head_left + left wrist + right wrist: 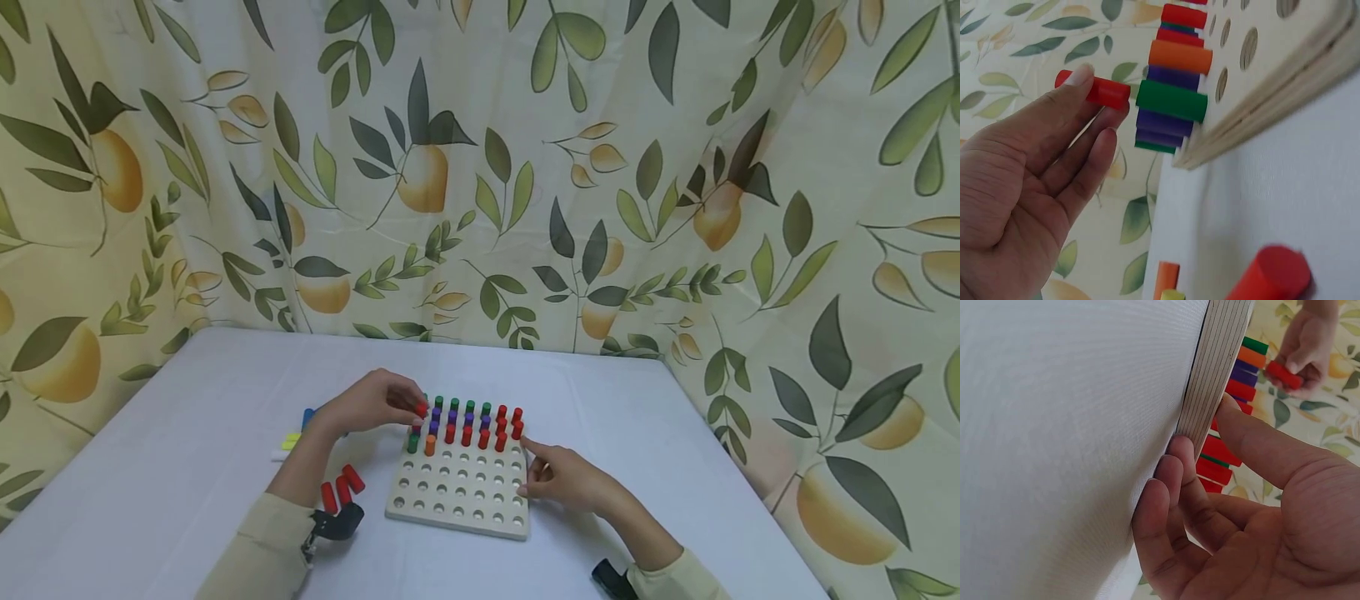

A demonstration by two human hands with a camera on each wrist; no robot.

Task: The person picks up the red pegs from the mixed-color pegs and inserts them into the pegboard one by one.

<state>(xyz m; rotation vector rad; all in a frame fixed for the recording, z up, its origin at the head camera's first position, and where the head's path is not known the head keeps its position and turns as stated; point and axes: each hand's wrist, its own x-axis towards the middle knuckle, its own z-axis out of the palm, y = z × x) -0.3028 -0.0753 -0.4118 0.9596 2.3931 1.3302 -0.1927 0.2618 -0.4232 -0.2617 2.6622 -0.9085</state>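
My left hand (378, 402) pinches a red peg (1109, 92) between thumb and fingers, over the far left part of a wooden pegboard (457, 521). In the left wrist view the peg is clear of the board, beside a green peg (1171, 101) and an orange peg (1180, 57) standing in it. Green, purple and red pegs fill the board's far rows; the near rows show bare holes. My right hand (566, 479) holds the board's right edge, its thumb (1235, 419) at the top edge and its fingertips (1152, 503) low against the side by the cloth.
Several loose red pegs (343, 490) lie on the white-covered table (187, 467) left of the board, below the left forearm. Farther left, blue pieces (307, 417) and yellow pieces (290, 441) are partly hidden behind that arm. A leaf-patterned curtain (487, 167) surrounds the table's back and sides.
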